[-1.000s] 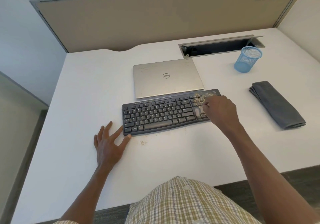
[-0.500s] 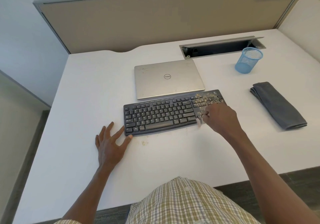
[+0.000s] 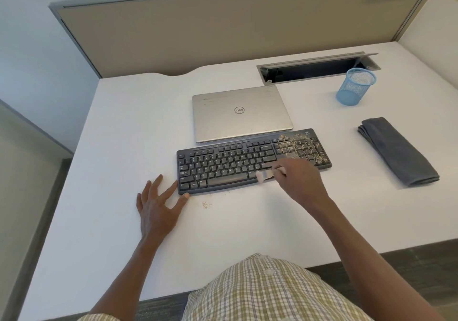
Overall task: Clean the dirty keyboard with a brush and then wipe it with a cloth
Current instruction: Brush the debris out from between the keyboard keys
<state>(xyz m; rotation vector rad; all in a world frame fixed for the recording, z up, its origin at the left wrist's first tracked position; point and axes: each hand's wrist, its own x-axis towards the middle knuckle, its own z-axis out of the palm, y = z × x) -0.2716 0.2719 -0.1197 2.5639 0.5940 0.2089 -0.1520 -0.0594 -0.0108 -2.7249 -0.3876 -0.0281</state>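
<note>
A black keyboard (image 3: 230, 167) lies across the middle of the white desk (image 3: 124, 122), its right-hand number pad covered in sandy crumbs. My right hand (image 3: 300, 179) grips a small brush (image 3: 263, 175) whose pale bristles touch the keyboard's front edge, right of the space bar. My left hand (image 3: 158, 209) lies flat on the desk with fingers spread, fingertips against the keyboard's front left corner. A folded grey cloth (image 3: 396, 151) lies on the desk to the right, apart from both hands.
A shut silver laptop (image 3: 241, 112) sits just behind the keyboard. A blue mesh cup (image 3: 355, 86) stands at the back right beside an open cable slot (image 3: 317, 69). A few crumbs (image 3: 206, 204) lie on the desk before the keyboard. A beige partition closes the back.
My right hand has swept the brush from the number pad down and left to the keyboard's front edge. My left hand has stayed at the left corner.
</note>
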